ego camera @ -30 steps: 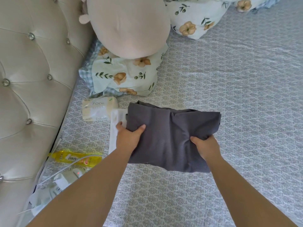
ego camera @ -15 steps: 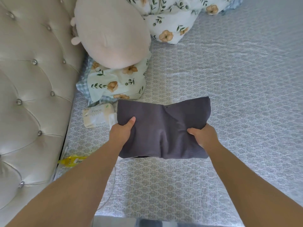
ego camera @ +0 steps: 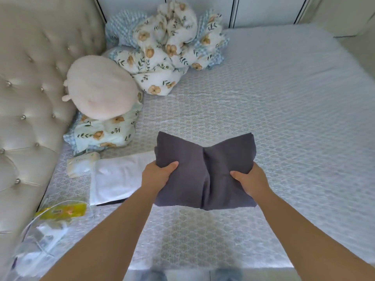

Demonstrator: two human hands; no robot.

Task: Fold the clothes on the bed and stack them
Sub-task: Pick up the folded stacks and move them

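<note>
Hands hold a folded dark grey garment [ego camera: 205, 171] at the centre of the frame: the left hand [ego camera: 157, 175] grips its left edge, thumb curled on top, and the right hand [ego camera: 250, 179] grips its right edge likewise. A folded white garment [ego camera: 119, 177] lies on the bed [ego camera: 284, 118] just left of it, beside a tissue pack [ego camera: 82, 164].

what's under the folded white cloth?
A thin dark edge peeks out beneath the folded white cloth along its near side, probably another garment. The rest is covered; the bed lies around it.
</note>
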